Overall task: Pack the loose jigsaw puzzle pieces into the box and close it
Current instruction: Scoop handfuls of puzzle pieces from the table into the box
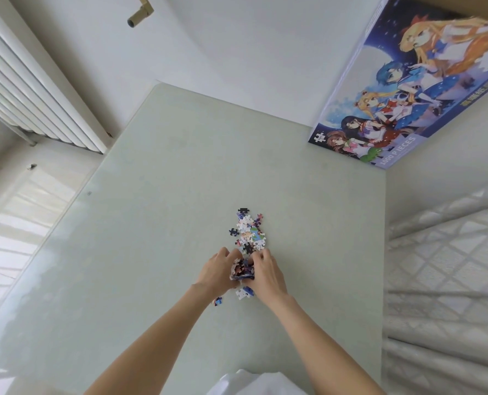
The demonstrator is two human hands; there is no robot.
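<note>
The loose, multicoloured cardboard jigsaw puzzle pieces (248,232) lie in a small heap near the middle of the pale green glass-topped desk (151,223), with a few strays (244,292) just beneath the hands. They look light and thin, stiff enough singly but slippery as a pile, so a handful will likely spill from the sides unless it is cupped from below and hemmed in from both flanks; pinching single pieces would be slow. The sensible hold is a scoop, palms facing, fingers slid under the heap's edges.

That is roughly the pose now. The left hand (215,270) and right hand (267,273) meet at the near end of the heap, backs upward, fingers curled inward toward each other. Between them sits a compact clump of gathered pieces (241,269), pressed from both sides, so each grip is narrow and closed round that clump (how far the fingertips reach beneath it is hidden). Both forearms run up from the bottom of the view and converge at the wrists.

The printed cardboard puzzle box with blue cartoon-figure artwork (402,92) stands well apart at the far right corner of the desk; whether it is open cannot be told from this angle. Most of the heap remains outside the hands, so packing seems to be at an early stage, and the carry across to the box looks like the spill risk.
</note>
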